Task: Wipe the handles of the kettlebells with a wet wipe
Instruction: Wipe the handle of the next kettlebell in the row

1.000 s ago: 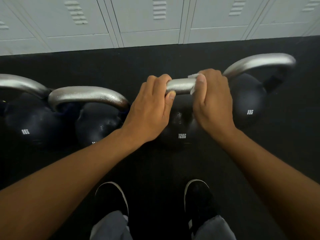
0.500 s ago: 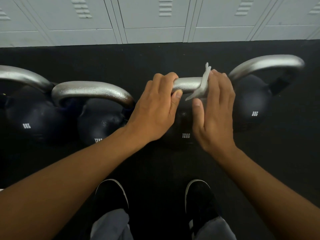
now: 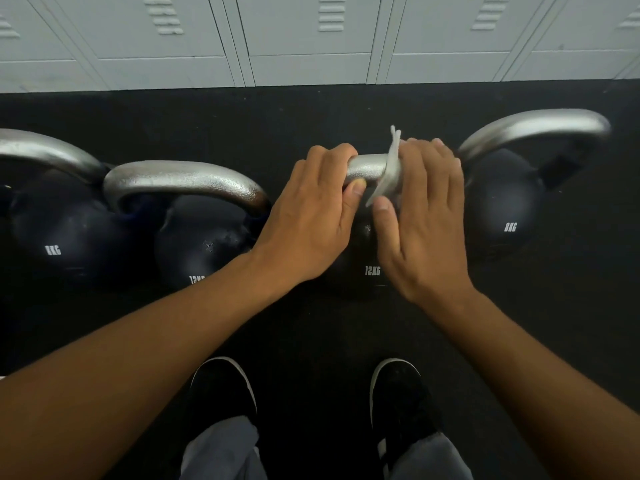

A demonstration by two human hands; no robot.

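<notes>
- The wet wipe [image 3: 389, 171] is draped over the steel handle [image 3: 367, 168] of the 12KG kettlebell [image 3: 370, 268], which stands on the black floor [image 3: 311, 116] in a row running along the edge where the lockers [image 3: 304, 36] meet it.
- The right hand [image 3: 424, 216] lies flat against the wipe, fingers straight and thumb extended, pressing rather than gripping.
- The left hand [image 3: 311, 216] is curled round the same handle just beside the wipe, steadying it.
- Risk: with no fingers wrapped round it, the wipe could slide off or bunch, leaving the handle's underside untouched.
- Neighbouring handles [image 3: 183, 181] sit close, so knuckles may knock them.
- Two 8KG bells [image 3: 509, 209] flank the row; shoes [image 3: 221, 393] stand near.
</notes>
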